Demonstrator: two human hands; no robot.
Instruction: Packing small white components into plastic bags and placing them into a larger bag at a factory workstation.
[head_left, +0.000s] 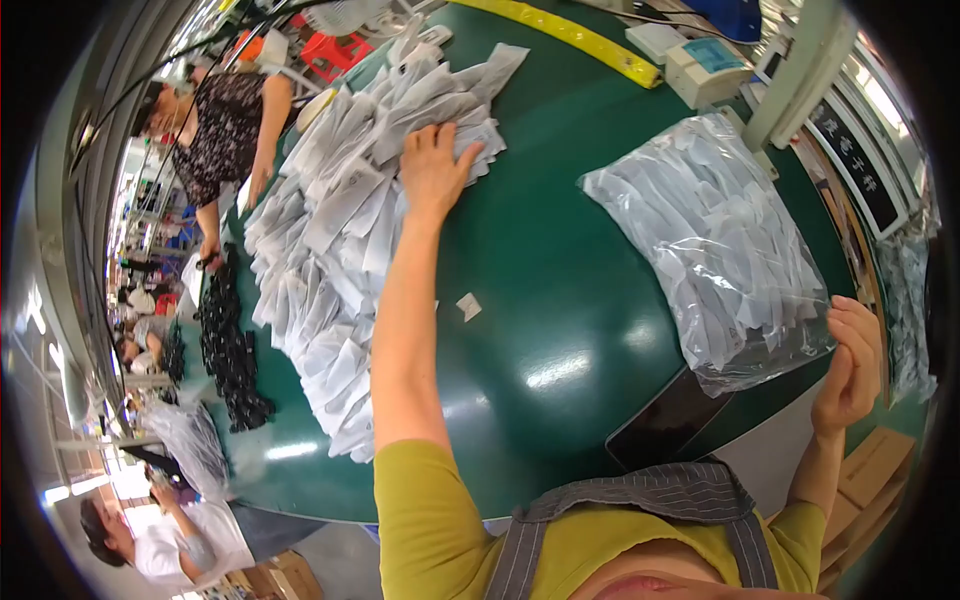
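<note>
On the left half of the green table spreads a long heap of small white translucent packets (345,250). My left hand (437,175) reaches across to the heap's right edge and rests on it, palm down, fingers apart. At the right lies a clear plastic bag (725,235) filled with similar white packets, its loose edge toward me. My right hand (850,365) is at that bag's near right corner, with bent fingers at the clear film; the exact grip is partly hidden. A small pale scrap (468,306) sits on the table between the heap and the bag.
A dark flat panel (668,420) lies partly under the bag. Beyond the bag stand a pale box-shaped device (703,72) and a metal post (800,80). A yellow strip (570,40) runs along the far edge. Co-workers (225,130) and black items (228,340) are at the left.
</note>
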